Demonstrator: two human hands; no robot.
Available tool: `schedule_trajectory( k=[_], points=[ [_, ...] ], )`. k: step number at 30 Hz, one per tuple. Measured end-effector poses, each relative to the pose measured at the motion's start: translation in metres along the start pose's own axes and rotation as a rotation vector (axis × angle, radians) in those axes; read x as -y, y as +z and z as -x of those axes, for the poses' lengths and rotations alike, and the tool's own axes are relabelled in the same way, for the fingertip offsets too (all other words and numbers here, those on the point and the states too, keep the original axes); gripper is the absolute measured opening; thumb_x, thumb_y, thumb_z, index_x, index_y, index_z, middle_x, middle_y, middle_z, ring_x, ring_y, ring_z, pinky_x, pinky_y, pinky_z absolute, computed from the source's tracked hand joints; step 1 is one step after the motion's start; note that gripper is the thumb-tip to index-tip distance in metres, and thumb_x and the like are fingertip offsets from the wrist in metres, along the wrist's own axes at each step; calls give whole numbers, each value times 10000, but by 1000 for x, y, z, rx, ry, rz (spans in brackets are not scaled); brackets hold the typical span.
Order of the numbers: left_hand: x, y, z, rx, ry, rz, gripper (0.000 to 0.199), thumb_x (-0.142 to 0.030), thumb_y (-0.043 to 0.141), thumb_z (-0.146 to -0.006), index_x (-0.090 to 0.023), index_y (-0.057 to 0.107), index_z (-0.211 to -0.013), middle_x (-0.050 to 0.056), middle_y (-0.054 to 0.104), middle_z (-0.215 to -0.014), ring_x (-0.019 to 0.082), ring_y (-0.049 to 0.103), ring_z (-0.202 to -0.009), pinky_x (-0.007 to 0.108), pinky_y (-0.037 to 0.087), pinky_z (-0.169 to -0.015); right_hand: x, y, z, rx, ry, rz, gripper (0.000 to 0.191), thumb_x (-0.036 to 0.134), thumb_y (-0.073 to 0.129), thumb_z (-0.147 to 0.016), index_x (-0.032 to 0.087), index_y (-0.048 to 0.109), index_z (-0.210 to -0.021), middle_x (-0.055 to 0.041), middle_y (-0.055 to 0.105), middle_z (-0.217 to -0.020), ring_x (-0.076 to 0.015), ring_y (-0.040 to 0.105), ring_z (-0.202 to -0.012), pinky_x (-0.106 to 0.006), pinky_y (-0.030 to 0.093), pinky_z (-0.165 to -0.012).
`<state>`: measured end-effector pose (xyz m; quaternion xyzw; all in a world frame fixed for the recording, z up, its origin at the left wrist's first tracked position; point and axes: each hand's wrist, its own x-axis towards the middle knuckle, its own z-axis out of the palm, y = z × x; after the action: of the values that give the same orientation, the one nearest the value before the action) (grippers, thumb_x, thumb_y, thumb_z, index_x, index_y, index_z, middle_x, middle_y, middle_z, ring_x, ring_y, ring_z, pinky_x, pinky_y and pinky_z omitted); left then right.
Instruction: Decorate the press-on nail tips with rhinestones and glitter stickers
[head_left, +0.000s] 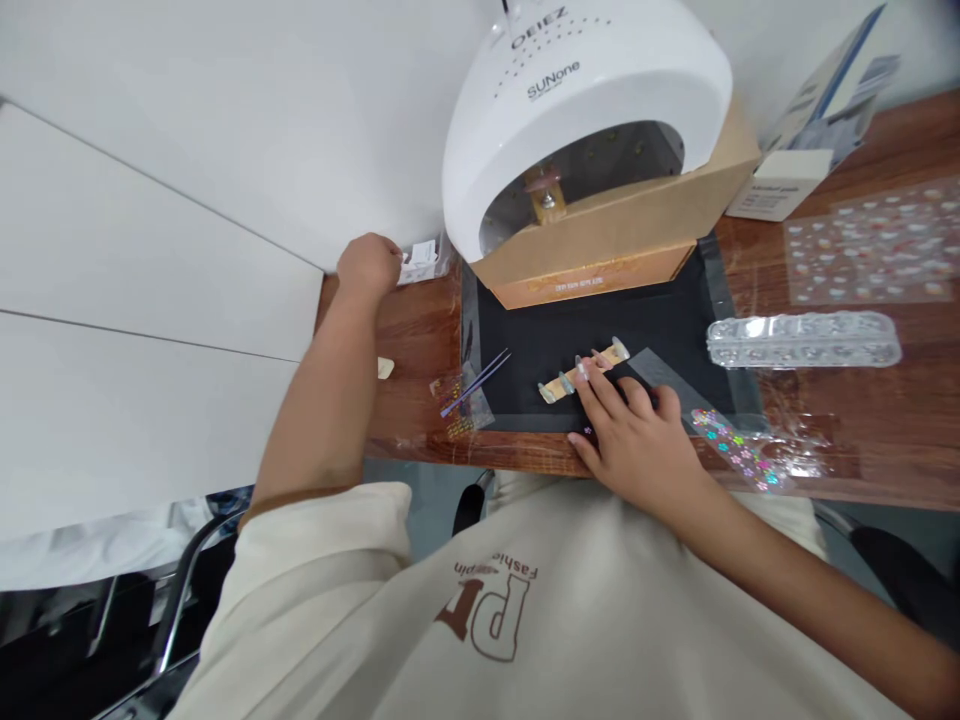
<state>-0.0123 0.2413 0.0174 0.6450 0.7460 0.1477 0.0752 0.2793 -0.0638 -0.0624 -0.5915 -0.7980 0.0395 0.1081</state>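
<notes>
From the head view, the left hand (pixel 371 265) is right up at the counter's far left corner, fingers curled beside a small clear packet (pixel 424 262); its grip is turned away, so I can't tell whether it holds anything. Now the right hand (pixel 641 435): grip loose, fingers stretched out, fingertips resting on the tan strip of nail tips (pixel 574 376), not closed round it. That strip lies aslant on the black mat (pixel 517 330), near the counter's near edge, with purple tweezers (pixel 476 383) to its left.
</notes>
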Motion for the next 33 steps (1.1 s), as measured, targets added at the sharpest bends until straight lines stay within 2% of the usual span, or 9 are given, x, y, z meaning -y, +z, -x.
schedule_trajectory(
  k=[3, 6, 10, 13, 16, 19, 24, 30, 33],
  points=[
    [-4, 4, -5, -37, -26, -85, 362, -373, 612, -954, -154, 587, -1242, 94, 614, -1256, 225, 626, -1106, 447, 553, -959, -1, 0, 0, 12, -5, -12, 696, 439, 454, -948, 84, 326, -1533, -129, 341, -1622, -350, 441, -1210, -519, 321, -951],
    [-4, -14, 8, -119, -4, -119, 247, -287, 656, -909, -114, 656, -1084, 60, 644, -1131, 204, 581, -1107, 484, 447, -1066, -3, 1, 1, 36, -11, -5, 699, 444, 431, -956, 78, 308, -1538, -122, 315, -1635, -359, 423, -1244, -524, 317, -956],
    [-1, -46, 63, -213, 127, -98, 295, -311, 558, -919, -179, 614, -1177, -6, 611, -1121, 146, 536, -1078, 408, 409, -1017, -4, 1, 3, 36, -18, 15, 673, 451, 406, -968, 70, 342, -1519, -117, 323, -1633, -356, 421, -1254, -531, 297, -964],
    [-1, -51, 123, -73, 284, -53, 310, -423, 482, -947, -238, 616, -1158, -2, 634, -1046, 140, 578, -931, 373, 462, -844, -5, 0, 7, 0, -23, 38, 646, 462, 418, -966, 60, 413, -1471, -128, 362, -1614, -348, 444, -1210, -510, 294, -944],
    [0, -32, 175, 160, 405, -46, 263, -403, 570, -911, -217, 681, -1060, 7, 647, -951, 135, 598, -862, 312, 500, -788, -8, -1, 14, -67, -31, 27, 579, 466, 460, -953, 70, 527, -1370, -135, 519, -1511, -336, 470, -1149, -482, 301, -920],
    [3, -4, 204, 292, 471, -83, 294, -373, 612, -897, -186, 696, -1107, 52, 644, -963, 211, 592, -973, 374, 495, -897, -12, -1, 22, -156, -76, -44, 444, 441, 512, -934, 124, 627, -1223, -107, 678, -1301, -315, 495, -1069, -459, 317, -895],
    [7, 28, 215, 292, 482, -226, 337, -419, 632, -888, -175, 674, -1116, 102, 627, -1046, 291, 548, -1022, 438, 482, -918, -16, 2, 26, -266, -162, -204, 265, 359, 580, -896, 159, 650, -1055, -97, 709, -1020, -281, 507, -986, -427, 358, -859],
    [11, 40, 214, 262, 518, -182, 205, -326, 507, -945, -190, 657, -978, 98, 622, -970, 282, 556, -966, 432, 479, -893, -29, -6, 39, -528, -296, -362, 137, 244, 617, -844, 193, 616, -972, -57, 653, -866, -214, 532, -870, -399, 406, -815],
    [14, 43, 211, 238, 509, -143, 185, -299, 486, -934, -188, 633, -953, 103, 630, -971, 288, 567, -978, 444, 473, -911, -52, -13, 56, -651, -230, -329, 128, 240, 612, -827, 220, 610, -954, -34, 631, -821, -200, 555, -818, -397, 425, -780]
  ],
)
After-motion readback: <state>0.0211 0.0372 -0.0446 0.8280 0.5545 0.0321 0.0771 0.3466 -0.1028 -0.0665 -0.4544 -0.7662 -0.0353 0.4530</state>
